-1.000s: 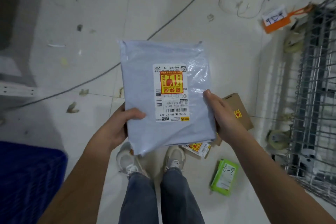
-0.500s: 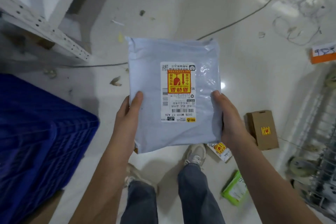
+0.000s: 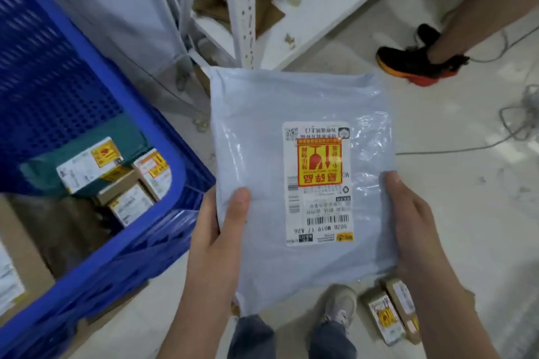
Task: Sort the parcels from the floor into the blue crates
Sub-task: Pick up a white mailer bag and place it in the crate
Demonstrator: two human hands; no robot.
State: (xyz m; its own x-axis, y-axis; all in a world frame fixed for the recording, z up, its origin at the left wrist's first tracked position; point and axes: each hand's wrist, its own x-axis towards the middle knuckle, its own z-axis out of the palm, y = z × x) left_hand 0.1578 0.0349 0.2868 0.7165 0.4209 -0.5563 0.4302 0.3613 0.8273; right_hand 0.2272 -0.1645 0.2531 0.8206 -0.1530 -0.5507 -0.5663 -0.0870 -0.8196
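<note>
I hold a flat pale grey plastic mailer (image 3: 256, 137) with a white label and a red-and-yellow sticker, face up at chest height over the floor. My left hand (image 3: 221, 230) grips its lower left edge, thumb on top. My right hand (image 3: 408, 221) grips its lower right edge. A blue crate (image 3: 163, 178) stands to the left, its rim just left of my left hand. Inside it lie several small labelled boxes (image 3: 87, 166) and a dark green bag (image 3: 128, 131).
A small brown parcel (image 3: 390, 315) lies on the floor by my right shoe (image 3: 338, 306). A white metal rack post (image 3: 242, 3) rises behind the mailer. Another person's black-and-orange shoe (image 3: 417, 64) stands at upper right. A grey cable (image 3: 466, 148) runs across the floor on the right.
My view has swung left with the mailer held in both hands. The blue crate's inside and the rack have come into sight; the wire cage and green packet have left the frame.
</note>
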